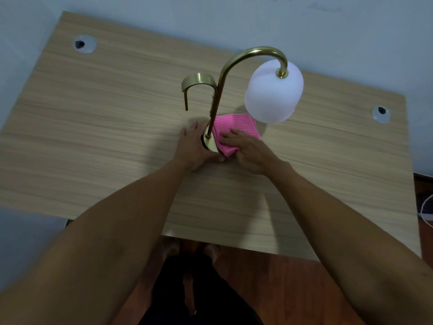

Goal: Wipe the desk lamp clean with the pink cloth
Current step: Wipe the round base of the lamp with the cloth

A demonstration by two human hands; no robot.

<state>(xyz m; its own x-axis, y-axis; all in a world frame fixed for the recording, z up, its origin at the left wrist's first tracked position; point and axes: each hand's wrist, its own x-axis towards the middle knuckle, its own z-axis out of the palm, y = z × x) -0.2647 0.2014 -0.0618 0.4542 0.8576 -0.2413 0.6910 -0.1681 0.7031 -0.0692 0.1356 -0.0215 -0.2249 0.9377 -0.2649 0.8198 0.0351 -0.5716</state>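
Head view, looking down: one brass desk lamp with a curved neck [225,76], carrying one frosted white globe shade [273,92] and one arched brass hook [199,83] beside the stem; one folded pink ribbed cloth [232,127]; two round cable grommets [84,44] – the second [381,114] at the far right. The right hand [251,152] lies flat and spread, fingers extended, pressing the cloth onto the lamp's round base just right of the stem. The left hand [196,146] is also open, fingers loosely splayed against the base's left side, thumb touching the cloth's near corner. Everything sits mid-desk on a pale wood-grain desktop [93,137] – pushed against a light blue-grey wall [210,15], with reddish wooden flooring [281,289] below.
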